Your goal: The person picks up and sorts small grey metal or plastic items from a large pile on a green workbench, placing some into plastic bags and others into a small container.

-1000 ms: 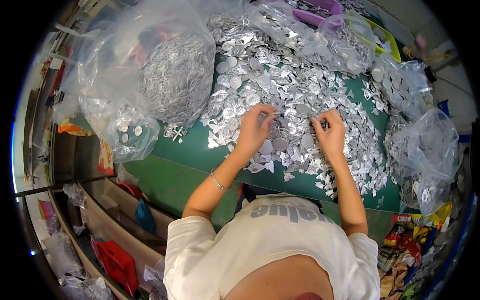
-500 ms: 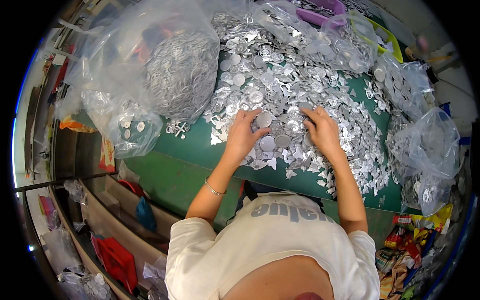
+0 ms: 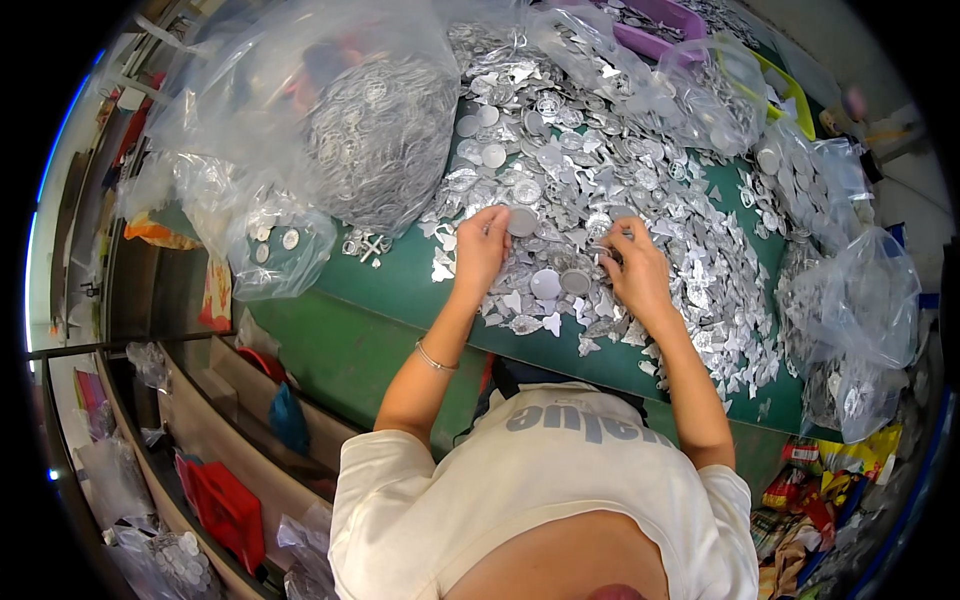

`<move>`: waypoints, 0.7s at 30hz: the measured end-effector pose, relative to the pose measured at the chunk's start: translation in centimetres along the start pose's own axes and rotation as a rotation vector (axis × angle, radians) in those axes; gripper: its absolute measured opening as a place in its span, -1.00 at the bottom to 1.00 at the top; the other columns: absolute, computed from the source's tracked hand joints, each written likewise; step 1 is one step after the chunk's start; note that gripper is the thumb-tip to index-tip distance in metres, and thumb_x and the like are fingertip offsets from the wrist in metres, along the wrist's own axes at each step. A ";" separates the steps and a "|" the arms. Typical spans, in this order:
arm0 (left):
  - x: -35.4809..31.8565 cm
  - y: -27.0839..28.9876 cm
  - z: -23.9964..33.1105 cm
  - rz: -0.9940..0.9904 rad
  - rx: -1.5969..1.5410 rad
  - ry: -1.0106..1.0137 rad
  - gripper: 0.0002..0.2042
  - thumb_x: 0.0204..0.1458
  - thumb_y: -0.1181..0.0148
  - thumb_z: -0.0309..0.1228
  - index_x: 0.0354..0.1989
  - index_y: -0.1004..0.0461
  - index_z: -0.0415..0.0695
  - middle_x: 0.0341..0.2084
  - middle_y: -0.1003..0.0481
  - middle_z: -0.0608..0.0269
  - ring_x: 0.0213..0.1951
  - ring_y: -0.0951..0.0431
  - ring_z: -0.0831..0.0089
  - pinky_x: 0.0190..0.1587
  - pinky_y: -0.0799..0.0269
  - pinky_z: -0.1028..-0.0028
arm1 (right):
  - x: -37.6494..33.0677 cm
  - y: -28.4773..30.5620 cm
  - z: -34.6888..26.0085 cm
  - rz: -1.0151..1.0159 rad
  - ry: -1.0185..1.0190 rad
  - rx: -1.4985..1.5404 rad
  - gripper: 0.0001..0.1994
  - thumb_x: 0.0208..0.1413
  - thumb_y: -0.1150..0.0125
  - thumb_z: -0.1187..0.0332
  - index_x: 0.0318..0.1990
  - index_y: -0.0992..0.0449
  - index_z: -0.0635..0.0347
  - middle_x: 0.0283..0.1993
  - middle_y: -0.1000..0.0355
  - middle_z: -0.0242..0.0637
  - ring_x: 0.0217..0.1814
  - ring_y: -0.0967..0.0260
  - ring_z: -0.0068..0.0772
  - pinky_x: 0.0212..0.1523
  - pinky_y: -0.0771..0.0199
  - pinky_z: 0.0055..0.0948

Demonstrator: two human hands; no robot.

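**Both hands in the silver scrap heap**

L hand [image 3: 483, 250] rests on the heap of silver foil pieces [image 3: 620, 190], fingertips pinching a round silver disc [image 3: 521, 221] at the heap's near-left part. A thin bracelet [image 3: 436, 358] sits on that wrist. R hand [image 3: 636, 272] lies just right of it, fingers curled down into the pieces, gripping small bits; exactly which piece can't be told. Between the two hands, two more round discs [image 3: 558, 283] lie flat on the scraps, touching each other.

Heap covers most of the green worktop [image 3: 390, 285], thickest toward the far edge, thinning to loose scraps near the front edge by the person's body. Bare green shows at the near-left corner.

Far-left: big clear plastic bag [image 3: 370, 130] stuffed w/ silver pieces, slumped on the worktop's left edge; a smaller clear bag [image 3: 280, 250] w/ a few discs hangs just below it. Right edge: more clear bags [image 3: 860, 320], partly filled. Far edge: purple tray [image 3: 665, 30] and a yellow-green tray [image 3: 790, 95], both under plastic.
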State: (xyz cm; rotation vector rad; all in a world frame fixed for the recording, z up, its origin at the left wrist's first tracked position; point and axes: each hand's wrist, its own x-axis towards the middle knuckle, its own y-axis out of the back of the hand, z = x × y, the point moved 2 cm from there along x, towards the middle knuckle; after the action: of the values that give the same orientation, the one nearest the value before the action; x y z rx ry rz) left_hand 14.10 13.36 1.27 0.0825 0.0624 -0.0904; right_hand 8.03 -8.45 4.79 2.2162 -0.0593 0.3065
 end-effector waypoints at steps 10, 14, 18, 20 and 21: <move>-2.6 -1.2 2.3 -0.175 -0.562 0.448 -0.88 0.03 -0.05 -0.42 -0.33 -0.43 -0.20 -0.45 -0.45 0.24 -0.50 -0.45 0.48 -0.53 -0.36 0.53 | -0.9 2.6 1.4 0.119 -0.695 1.775 -0.83 0.10 0.02 0.36 -0.18 -0.36 0.19 -0.46 -0.39 -0.31 -0.53 -0.32 -0.49 -0.65 -0.22 -0.61; -3.1 -2.8 2.5 -0.130 0.411 -0.161 -0.88 -0.03 -0.11 -0.46 -0.30 -0.45 -0.17 -0.49 -0.43 0.10 -0.48 -0.47 0.38 -0.47 -0.35 0.44 | -1.3 1.9 2.6 -0.184 -0.533 1.296 -0.85 0.09 -0.07 0.34 -0.24 -0.39 0.20 -0.44 -0.38 -0.28 -0.55 -0.35 -0.42 -0.64 -0.27 -0.59; -3.4 -4.3 2.9 -0.173 0.779 -0.368 -0.90 -0.05 -0.12 -0.51 -0.34 -0.47 -0.19 -0.56 -0.39 0.16 -0.53 -0.39 0.42 -0.46 -0.32 0.46 | -2.1 1.4 2.0 -0.180 -0.567 1.343 -0.87 0.07 -0.12 0.33 -0.32 -0.39 0.18 -0.50 -0.32 -0.34 -0.62 -0.24 -0.51 -0.65 -0.17 -0.61; -2.6 -4.2 2.6 -0.219 0.833 -0.332 -0.90 -0.06 -0.16 -0.50 -0.35 -0.48 -0.20 -0.59 -0.40 0.27 -0.50 -0.35 0.56 -0.44 -0.30 0.54 | -2.3 1.3 2.5 -0.140 -0.553 1.510 -0.87 0.06 -0.13 0.34 -0.35 -0.38 0.18 -0.54 -0.27 -0.39 -0.60 -0.20 -0.55 -0.64 -0.12 -0.61; -2.2 -4.0 2.3 -0.235 0.655 -0.278 -0.90 -0.06 -0.17 -0.49 -0.37 -0.48 -0.21 -0.60 -0.38 0.29 -0.49 -0.36 0.55 -0.44 -0.31 0.52 | -2.5 1.2 2.8 -0.103 -0.532 1.611 -0.88 0.06 -0.13 0.34 -0.36 -0.37 0.17 -0.56 -0.24 -0.42 -0.59 -0.18 -0.57 -0.64 -0.11 -0.61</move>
State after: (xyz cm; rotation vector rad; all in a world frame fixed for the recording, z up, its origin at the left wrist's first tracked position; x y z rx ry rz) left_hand 11.65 9.42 3.42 0.7159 -0.2387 -0.3546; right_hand 6.01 -11.57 3.45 3.8110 0.0408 -0.5376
